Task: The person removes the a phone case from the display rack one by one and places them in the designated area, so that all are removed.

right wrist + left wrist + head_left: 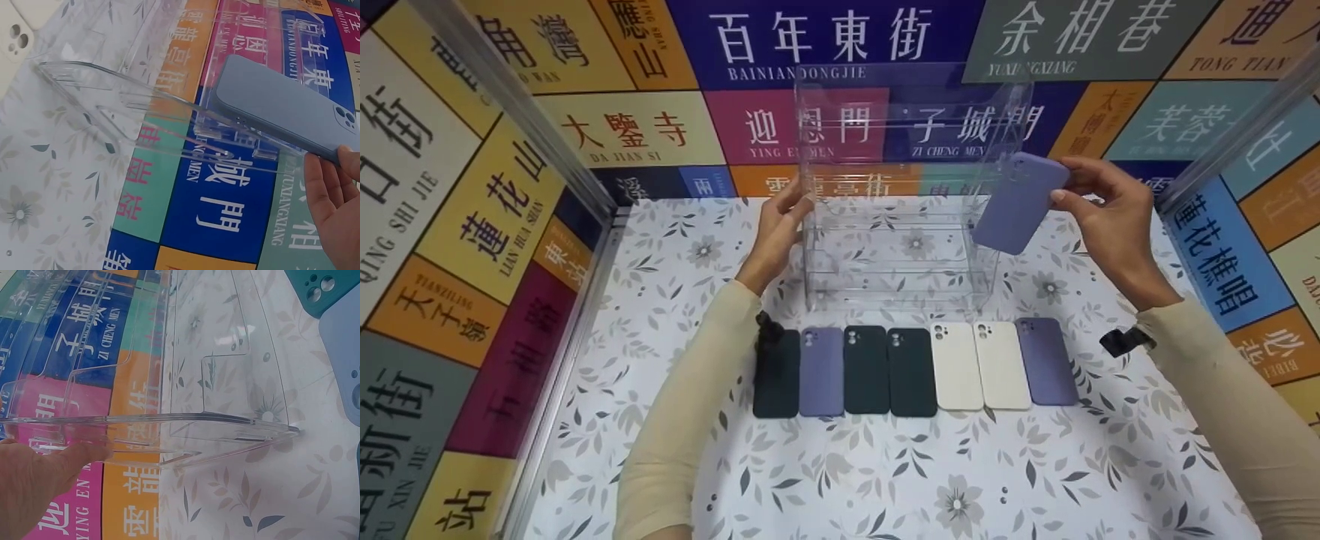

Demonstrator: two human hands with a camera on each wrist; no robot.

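A clear plastic tiered display rack [900, 281] stands on the cloth. My left hand [781, 225] holds its left side edge; in the left wrist view, fingers [84, 453] lie along the transparent side panel. My right hand [1114, 214] pinches a lavender phone case [1020, 202] by one edge, between thumb and fingers. The case is tilted beside the rack's right side, its camera cutout end up; whether it touches the rack I cannot tell. In the right wrist view the case [281, 107] shows its smooth back and camera holes.
A row of phone cases lies flat in front of the rack: dark green [866, 369], cream [958, 366] and purple [1048, 361] ones. The left sleeve's black strap [769, 328] overlaps the leftmost dark case [776, 382]. Printed panels [847, 37] wall the back and sides.
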